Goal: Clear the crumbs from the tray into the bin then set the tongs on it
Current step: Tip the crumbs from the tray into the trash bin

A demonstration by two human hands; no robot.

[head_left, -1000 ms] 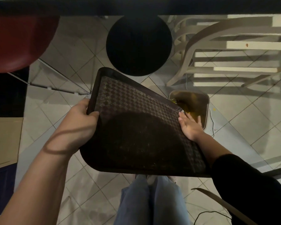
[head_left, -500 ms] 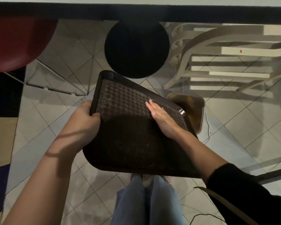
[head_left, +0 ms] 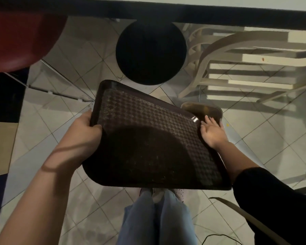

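Nearest, at 6 o'clock, one pair of legs in blue jeans (head_left: pixel 155 218) stands on the tiled floor (head_left: pixel 281 131). Just above them is the one tray (head_left: pixel 148 147), dark brown with a raised woven texture, held in the air and tilted down toward 2 o'clock. It looks stiff and light, a moulded plastic sort, and the textured bed probably traps crumbs while the smooth rim may be slick; the long edges seem the best place to take hold. The left hand (head_left: pixel 83 133) is closed on the rim at 9 o'clock, thumb on top. The right hand (head_left: pixel 212 131) lies open and flat, fingers spread, at the tray's low corner at 3 o'clock, gripping nothing. Just past that corner sits one bin (head_left: pixel 208 109), a small open tub with yellowish scraps inside. Pale specks on the tray may be crumbs; I cannot count them. No tongs show. Farther off, at 12 o'clock, are one round black stool (head_left: pixel 150 52) and, at 2 o'clock, one pale slatted chair (head_left: pixel 254 59)
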